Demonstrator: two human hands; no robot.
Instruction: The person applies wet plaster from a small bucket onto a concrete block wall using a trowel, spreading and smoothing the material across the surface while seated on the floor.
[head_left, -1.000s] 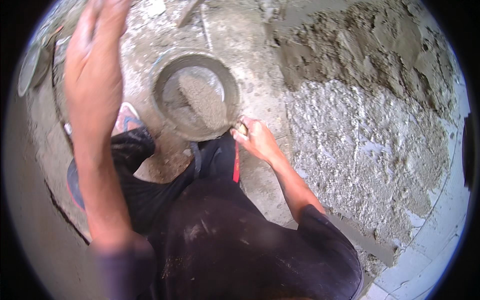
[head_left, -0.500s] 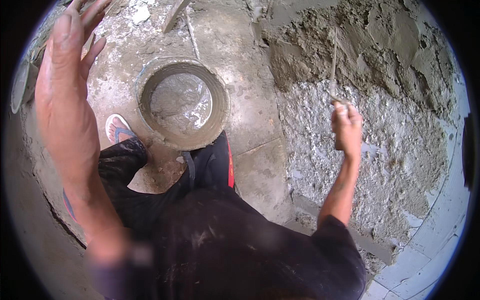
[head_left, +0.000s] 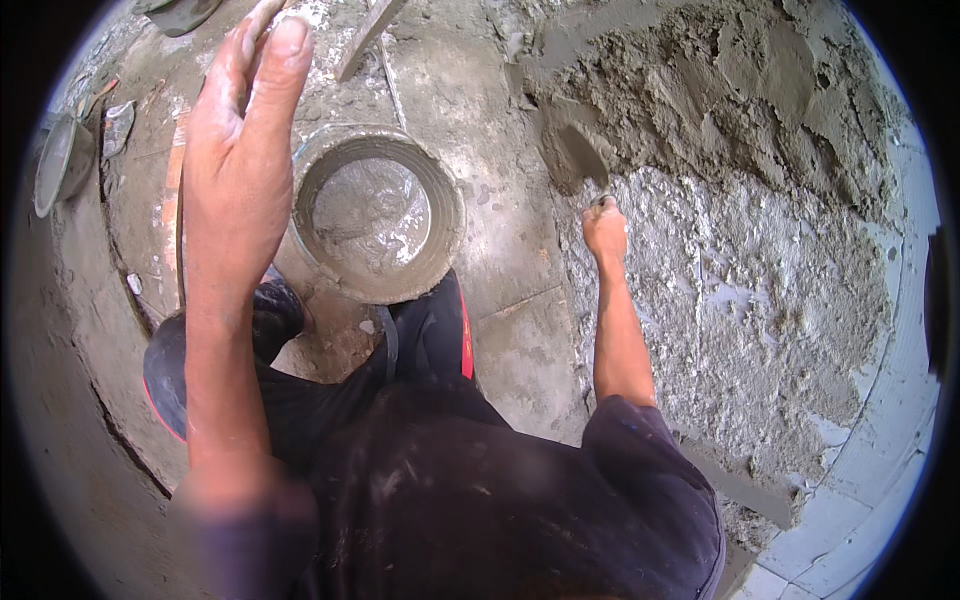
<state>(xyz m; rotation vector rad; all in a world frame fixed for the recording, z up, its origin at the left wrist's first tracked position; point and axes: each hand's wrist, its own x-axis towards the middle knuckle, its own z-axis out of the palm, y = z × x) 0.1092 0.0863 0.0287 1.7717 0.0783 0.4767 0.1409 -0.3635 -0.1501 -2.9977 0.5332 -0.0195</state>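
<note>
My right hand [head_left: 605, 228] is closed round the handle of a trowel [head_left: 582, 152]. The mortar-coated blade lies at the left edge of a band of wet grey mortar [head_left: 760, 85]. Below that band spreads a rough whitish surface [head_left: 740, 300], speckled with grey. On the left, my raised left hand [head_left: 240, 150] holds nothing; its fingers are stretched out and the thumb stands apart. Between the hands, by my legs, is a round bucket [head_left: 447, 225] with wet mortar [head_left: 365, 210] inside, its rim caked in grey.
A wooden batten [head_left: 368, 38] lies beyond the bucket. Another container [head_left: 65, 165] is at the far left, and a dark one [head_left: 178, 14] at the top left. Near my left forearm is a reddish strip [head_left: 171, 215]. Pale tiles [head_left: 850, 510] border the right side.
My right hand has brought the trowel left and slightly down, and its blade now shows its broad face. My left hand has shifted right, toward the bucket, still spread.
</note>
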